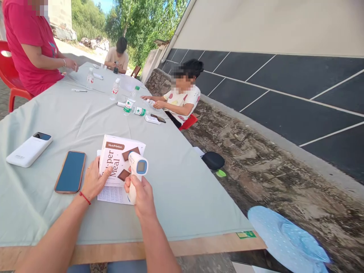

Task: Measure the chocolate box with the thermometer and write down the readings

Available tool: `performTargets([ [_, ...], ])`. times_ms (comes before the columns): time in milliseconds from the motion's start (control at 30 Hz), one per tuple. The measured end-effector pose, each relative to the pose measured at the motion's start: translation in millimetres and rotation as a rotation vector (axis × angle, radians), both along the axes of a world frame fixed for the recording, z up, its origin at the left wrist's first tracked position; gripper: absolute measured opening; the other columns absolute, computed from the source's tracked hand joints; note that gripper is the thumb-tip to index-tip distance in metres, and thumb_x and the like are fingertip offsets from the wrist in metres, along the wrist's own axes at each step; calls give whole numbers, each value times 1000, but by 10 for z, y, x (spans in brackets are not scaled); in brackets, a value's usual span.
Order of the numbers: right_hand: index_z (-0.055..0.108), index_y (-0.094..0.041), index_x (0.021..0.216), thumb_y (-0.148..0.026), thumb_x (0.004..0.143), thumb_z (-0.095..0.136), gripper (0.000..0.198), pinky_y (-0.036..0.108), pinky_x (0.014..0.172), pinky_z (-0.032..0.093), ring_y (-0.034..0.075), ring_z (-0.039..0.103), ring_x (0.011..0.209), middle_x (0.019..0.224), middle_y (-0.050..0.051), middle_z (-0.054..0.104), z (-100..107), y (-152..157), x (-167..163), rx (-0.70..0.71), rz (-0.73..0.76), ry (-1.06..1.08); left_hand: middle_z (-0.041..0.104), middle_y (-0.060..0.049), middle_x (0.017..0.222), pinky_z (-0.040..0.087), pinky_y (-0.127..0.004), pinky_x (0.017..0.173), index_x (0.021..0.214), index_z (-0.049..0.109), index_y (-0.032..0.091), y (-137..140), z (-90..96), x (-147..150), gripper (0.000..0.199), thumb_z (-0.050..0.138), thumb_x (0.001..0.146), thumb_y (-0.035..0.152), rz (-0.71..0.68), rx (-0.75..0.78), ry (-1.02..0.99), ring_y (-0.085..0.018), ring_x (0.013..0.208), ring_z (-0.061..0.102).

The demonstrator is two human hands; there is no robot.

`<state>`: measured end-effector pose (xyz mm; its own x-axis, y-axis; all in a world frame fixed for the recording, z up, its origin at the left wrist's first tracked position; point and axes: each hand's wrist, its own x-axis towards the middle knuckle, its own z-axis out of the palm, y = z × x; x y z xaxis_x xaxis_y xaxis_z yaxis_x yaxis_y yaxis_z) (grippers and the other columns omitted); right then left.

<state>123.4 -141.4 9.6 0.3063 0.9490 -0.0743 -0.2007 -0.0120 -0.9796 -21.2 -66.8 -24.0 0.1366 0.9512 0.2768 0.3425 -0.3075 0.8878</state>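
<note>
My right hand (pixel 143 193) grips the handle of a white infrared thermometer (pixel 133 161) with a blue-rimmed screen facing me. The thermometer's head is in front of the right side of a white and brown box (pixel 113 163) printed "NutriMotion". Against the box's left side rests my left hand (pixel 95 176), thumb over its front face and the other fingers mostly hidden behind it. A printed paper sheet (pixel 112 195) lies partly under the box. Left of my left hand is a phone (pixel 70 172) with a dark screen.
A white power bank (pixel 29 149) lies at the left on the cloth-covered table (pixel 170 197). Farther off stand water bottles (pixel 130 101), with another phone (pixel 158 118) nearby. Other people are around the far table. A blue dotted hat (pixel 287 237) is beyond the right corner.
</note>
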Motion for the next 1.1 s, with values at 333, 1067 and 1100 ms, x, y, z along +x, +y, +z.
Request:
performTargets([
  [333, 56, -20, 72, -50, 74, 63, 31, 27, 54, 35, 12, 42, 55, 57, -3, 48, 9, 3, 21, 23, 21, -16, 68, -8, 112, 49, -41, 80, 123, 55, 23, 44, 204, -182, 66, 59, 75, 68, -66, -163, 221, -28, 93, 64],
  [1067, 49, -21, 66, -44, 79, 56, 27, 27, 59, 35, 13, 44, 61, 61, -2, 50, 197, -658, 985, 15, -99, -138, 65, -10, 116, 54, -45, 78, 104, 54, 22, 1388, 697, -144, 49, 75, 64, 42, 136, -236, 69, -33, 109, 61],
  [1100, 49, -21, 65, -43, 80, 55, 28, 26, 59, 35, 13, 45, 62, 62, -2, 50, 193, -665, 1006, 8, -98, -157, 66, -9, 113, 54, -45, 77, 102, 54, 23, 1426, 647, -167, 49, 76, 63, 42, 132, -256, 74, -33, 107, 61],
])
